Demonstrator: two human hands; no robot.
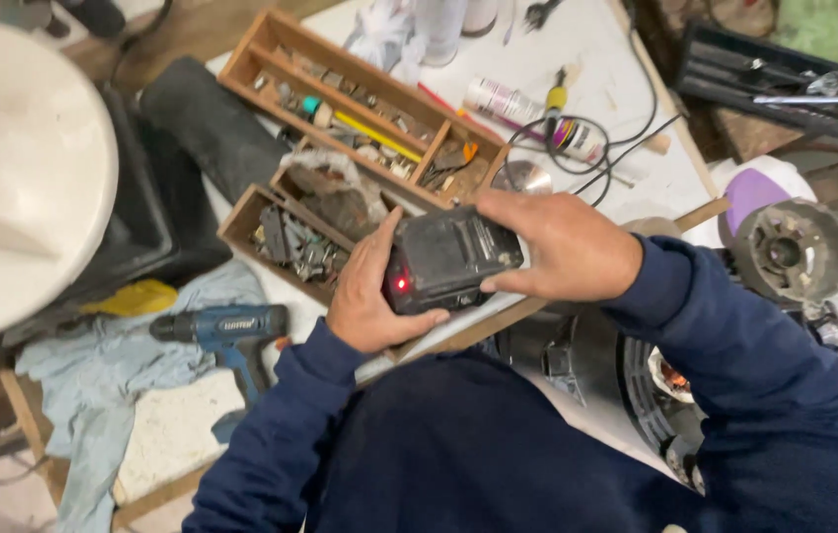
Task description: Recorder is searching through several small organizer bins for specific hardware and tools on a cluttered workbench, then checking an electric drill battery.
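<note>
A black power-tool battery pack (450, 259) with a small red light glowing on its near face is held between both hands, above the workbench edge. My left hand (367, 296) cups its near left end, thumb under the lit face. My right hand (559, 245) lies over its far right end, fingers curled across the top. Both arms wear dark blue sleeves.
A wooden compartment tray (259, 51) of screws, bits and scrap sits behind the hands on the white workbench (626, 89). A blue cordless drill (226, 331) lies on a cloth at the left. A round metal motor part (792, 252) and a black tool tray (774, 81) are at the right.
</note>
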